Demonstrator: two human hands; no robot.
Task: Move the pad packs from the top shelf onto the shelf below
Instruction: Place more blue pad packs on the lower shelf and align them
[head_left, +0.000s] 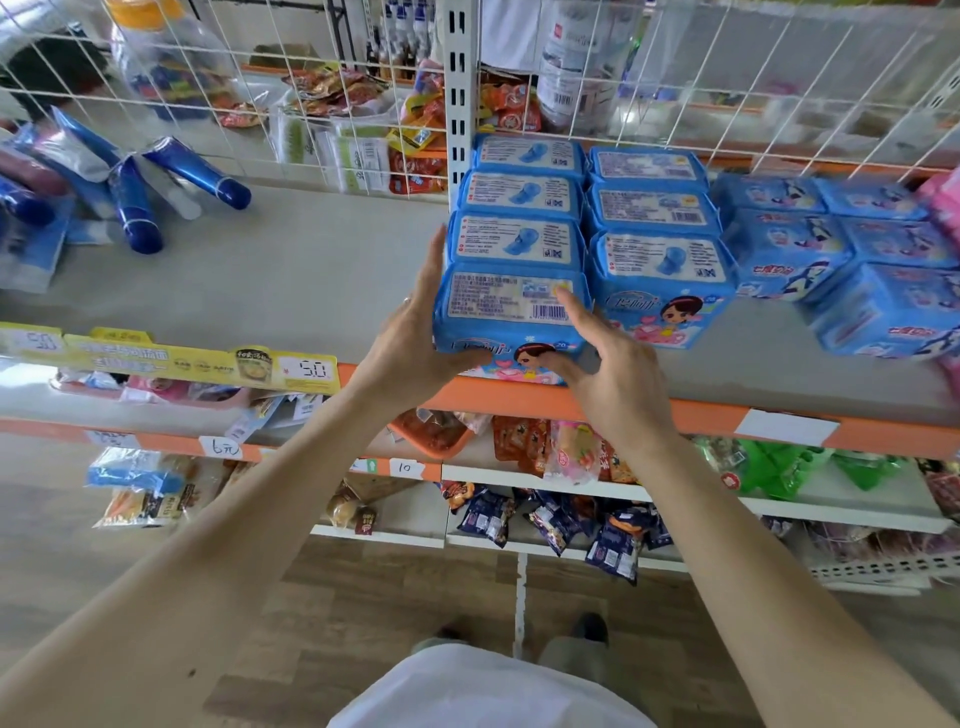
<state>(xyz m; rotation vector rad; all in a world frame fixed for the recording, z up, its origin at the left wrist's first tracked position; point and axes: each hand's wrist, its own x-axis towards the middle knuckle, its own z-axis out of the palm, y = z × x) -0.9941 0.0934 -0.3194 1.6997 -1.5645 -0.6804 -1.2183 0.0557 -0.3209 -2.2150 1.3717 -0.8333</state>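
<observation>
As I am closing in on the front blue plastic-wrapped pad pack (509, 312) with the cartoon girl on its face, it is sitting at the orange-lipped edge of the grey top shelf (311, 270), heading a row of matching blue packs (519, 197) and touching a second blue column (660, 260) on its right. My left hand (410, 338) is clasping its left side, fingers lying flat up the wrapper and thumb hooking along the lower front edge. My right hand (618, 384) is spreading wide, forefinger tip touching the top near the barcode and thumb resting on the front face, not yet gripping. I am expecting this to be light and squashy, with a slick film that could slide under a one-sided pinch, so I am judging that squeezing both short sides evenly would suit best before lowering it to the white-edged shelf below (779, 504), which is crowded with snack packets (524, 441).
</observation>
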